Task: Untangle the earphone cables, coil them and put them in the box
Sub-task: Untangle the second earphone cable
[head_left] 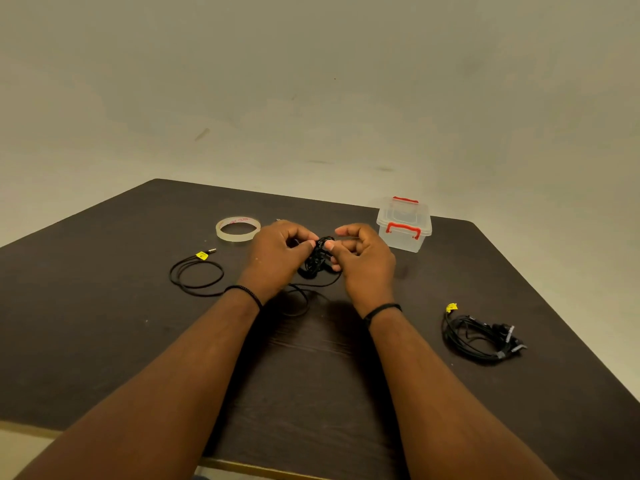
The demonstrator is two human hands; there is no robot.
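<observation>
Head view: the left hand (278, 252) and the right hand (362, 258) meet above the middle of the dark wood-grain table (104, 341), both with fingers curled and thumb tips pinching a small black knot of earphone cable (317, 259) held between them, just off the tabletop. The knot is a dense lump, slightly taller than wide. From it thin round cable trails down and left across the table into a loose flat loop (197, 273), ending in a metal jack plug (212, 251) with a yellow tag that points away to the right. A second black earphone bundle (479, 336), also yellow-tagged, lies tangled at the right, well apart from the hands. The box (404, 225), clear plastic with 2 red latches and its lid on, stands beyond the right hand. A flat ring of clear tape (238, 229) lies beyond the left hand.
</observation>
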